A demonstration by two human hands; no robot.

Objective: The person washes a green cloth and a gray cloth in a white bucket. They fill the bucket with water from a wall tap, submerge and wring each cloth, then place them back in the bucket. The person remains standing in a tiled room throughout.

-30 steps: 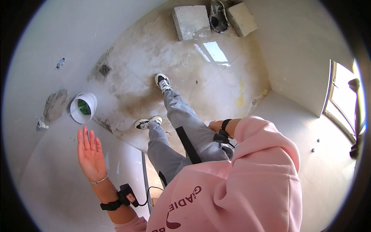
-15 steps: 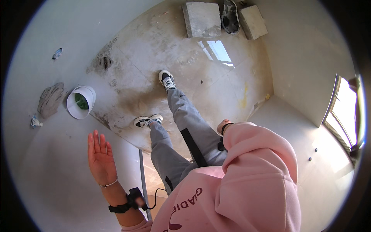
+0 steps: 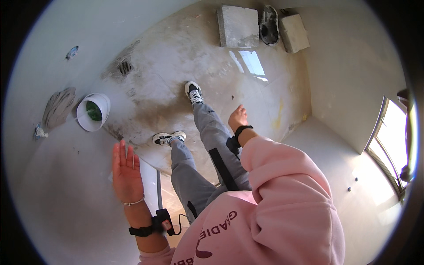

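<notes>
My left hand (image 3: 127, 173) is held up at the left with its palm showing and its fingers straight and close together; nothing is in it. A thin bracelet and a black strap with a small box (image 3: 163, 222) are on that arm, and a cable runs from the box toward my body. My right hand (image 3: 239, 118) hangs in front of my right leg, seen foreshortened, with its fingers partly showing and nothing visible in them. A black strap (image 3: 244, 129) circles its wrist. Neither hand touches anything.
A white bucket (image 3: 105, 108) with something green inside stands by the left wall, near a grey crumpled piece (image 3: 59, 106). A floor drain (image 3: 125, 68) lies farther off. Two pale blocks (image 3: 239, 27) flank a dirty squat toilet (image 3: 269, 26). A window (image 3: 388, 139) is at right.
My right arm has swung forward and left, bringing more of the hand into view. My left hand has moved slightly right and stays flat. The feet look nearly unmoved.
</notes>
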